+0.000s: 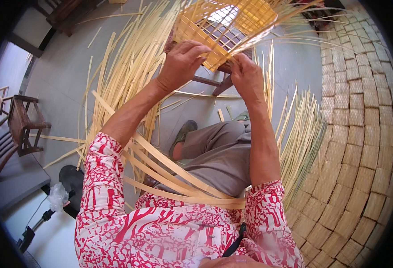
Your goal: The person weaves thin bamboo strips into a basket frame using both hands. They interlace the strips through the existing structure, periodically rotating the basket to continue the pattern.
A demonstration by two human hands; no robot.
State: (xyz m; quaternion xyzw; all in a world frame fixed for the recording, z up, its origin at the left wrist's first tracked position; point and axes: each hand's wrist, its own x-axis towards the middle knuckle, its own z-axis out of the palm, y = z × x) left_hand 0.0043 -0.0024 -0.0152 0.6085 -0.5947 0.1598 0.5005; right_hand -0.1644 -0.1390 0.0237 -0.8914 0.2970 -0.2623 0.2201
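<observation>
A yellow woven bamboo basket (191, 32) rests tilted on a dark wooden stool (221, 85) in front of me, with an open lattice and long loose strips fanning from its right side. My left hand (183, 64) is curled closed on the near left edge of the basket. At the near right corner, where strips gather, my right hand (246, 73) pinches the basket's edge between thumb and fingers. Exactly which strips lie inside either grip is hidden by the fingers. Several flat bamboo strips (174, 172) lie across my lap.
A large spread of bamboo strips (120, 67) covers the floor at left, and a thinner bundle (301, 138) lies at right. Rows of woven pieces (348, 156) cover the far right. Wooden chairs (24, 125) and a black stand with a plastic bag (59, 196) are at left.
</observation>
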